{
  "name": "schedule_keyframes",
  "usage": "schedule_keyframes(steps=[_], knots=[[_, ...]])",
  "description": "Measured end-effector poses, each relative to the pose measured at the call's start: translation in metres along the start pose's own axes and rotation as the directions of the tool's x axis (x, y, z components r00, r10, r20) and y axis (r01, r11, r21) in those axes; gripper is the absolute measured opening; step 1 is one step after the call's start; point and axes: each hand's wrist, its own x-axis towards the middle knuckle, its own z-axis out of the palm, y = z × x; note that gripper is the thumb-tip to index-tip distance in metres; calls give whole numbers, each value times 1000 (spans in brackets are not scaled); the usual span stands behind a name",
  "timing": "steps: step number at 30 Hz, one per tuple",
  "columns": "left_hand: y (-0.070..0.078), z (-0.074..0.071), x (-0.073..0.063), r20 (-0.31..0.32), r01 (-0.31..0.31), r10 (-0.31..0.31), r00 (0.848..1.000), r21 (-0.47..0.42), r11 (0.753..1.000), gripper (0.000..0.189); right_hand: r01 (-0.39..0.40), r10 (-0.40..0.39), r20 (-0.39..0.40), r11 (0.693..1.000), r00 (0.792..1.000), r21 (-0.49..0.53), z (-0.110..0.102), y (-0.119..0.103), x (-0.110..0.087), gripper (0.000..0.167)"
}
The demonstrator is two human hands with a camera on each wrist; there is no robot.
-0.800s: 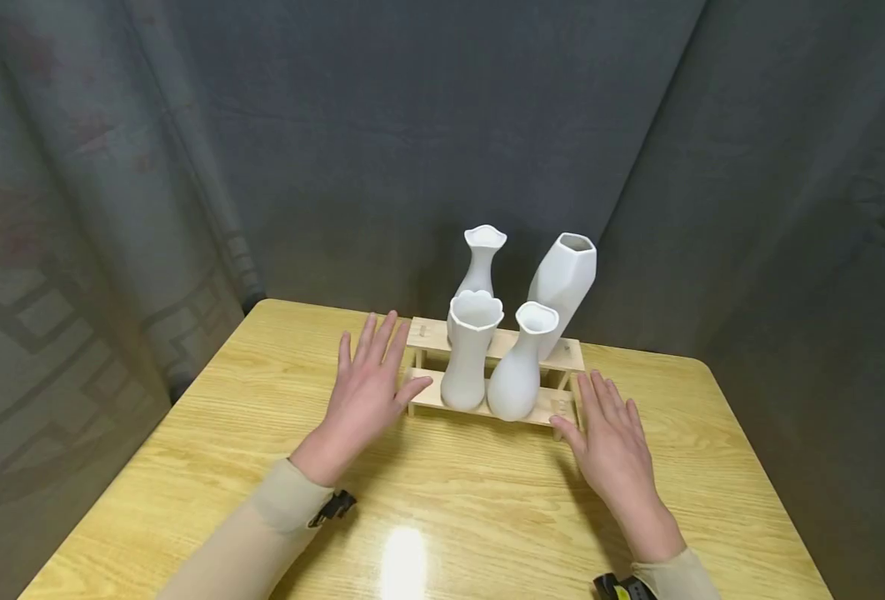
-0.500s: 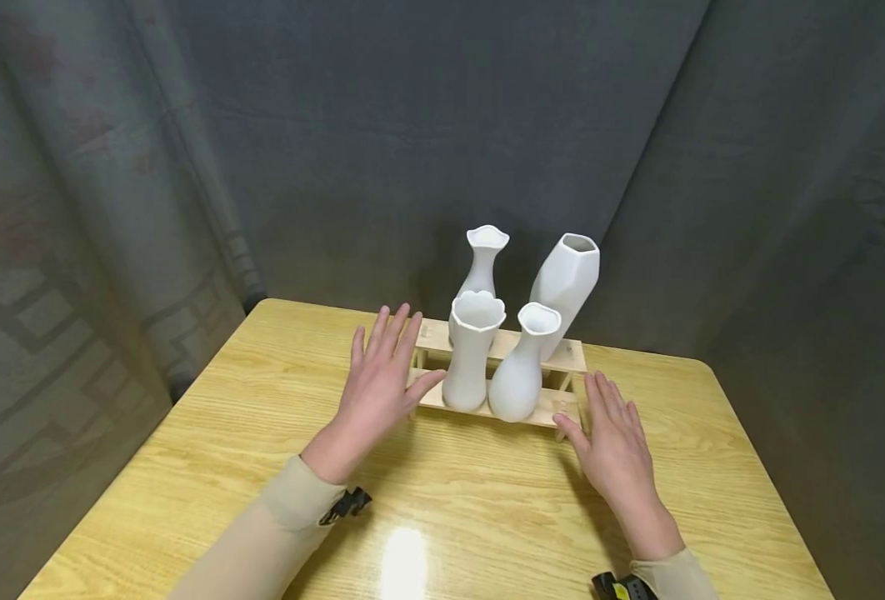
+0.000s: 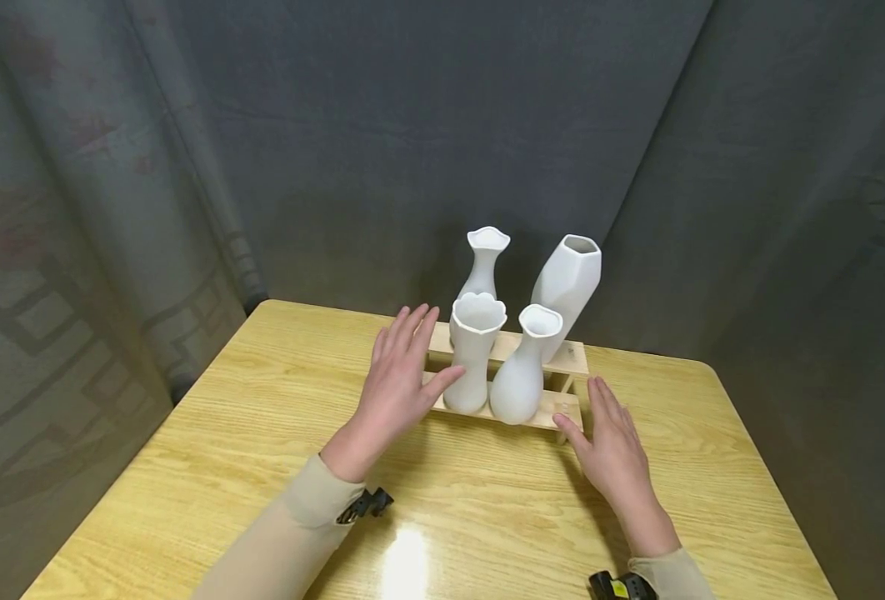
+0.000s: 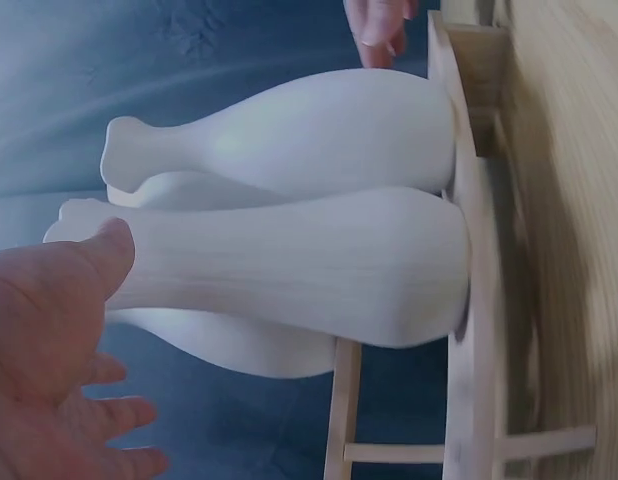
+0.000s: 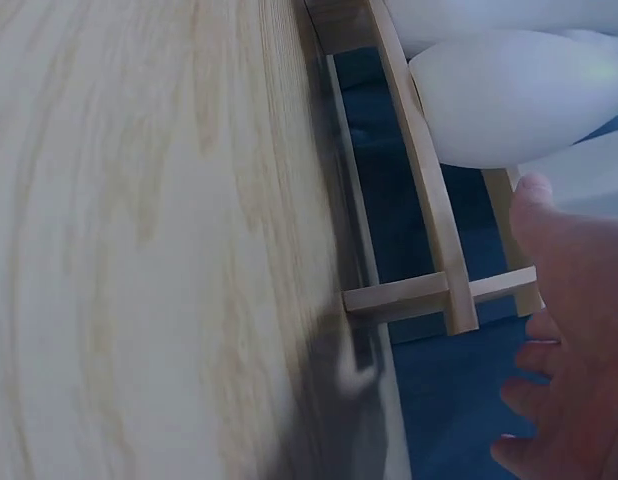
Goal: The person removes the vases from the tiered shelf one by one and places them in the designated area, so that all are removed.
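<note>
First, sleeves: two beige ones, left sleeve and right sleeve, above one wooden table.
Right hand: released, fingers extended, near the stand's right end; almost where it was a moment ago.
Left hand: also released, fingers spread. It has shifted rightward, its thumb now in front of the scalloped vase; contact cannot be told.
Shift's meaning: the two hands now bracket the stand more closely, though I judge the arrangement itself unaltered.
Wooden stand: one, on the table between the hands, with two planks, the rear one higher.
Front plank: two white vases, the scalloped vase at left and the round-bellied vase at right.
Rear plank: two more, the wavy-rimmed vase and the faceted vase, making four.
Backdrop: grey curtain.
</note>
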Motion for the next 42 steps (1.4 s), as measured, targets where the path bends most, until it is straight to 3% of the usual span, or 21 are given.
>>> schedule_keyframes(steps=[8, 18, 28, 36, 42], knots=[[9, 4, 6, 0, 21, -21, 1000, -110, 994, 92, -46, 45, 25, 998, 999, 35, 6, 6, 4, 102], [17, 13, 10, -15, 76, -82, 997, -241, 968, 89, -76, 69, 68, 991, 995, 113, 12, 9, 8, 97], [20, 23, 10, -24, 101, -113, 993, -297, 950, 90, -128, 106, 130, 977, 986, 172, 18, 13, 11, 98], [21, 34, 7, -8, 133, -143, 990, -308, 942, 92, -177, 137, 180, 956, 974, 232, 23, 14, 11, 103], [21, 37, 7, -28, 132, -148, 989, -312, 941, 90, -189, 126, 184, 905, 975, 382, 32, 19, 14, 107]])
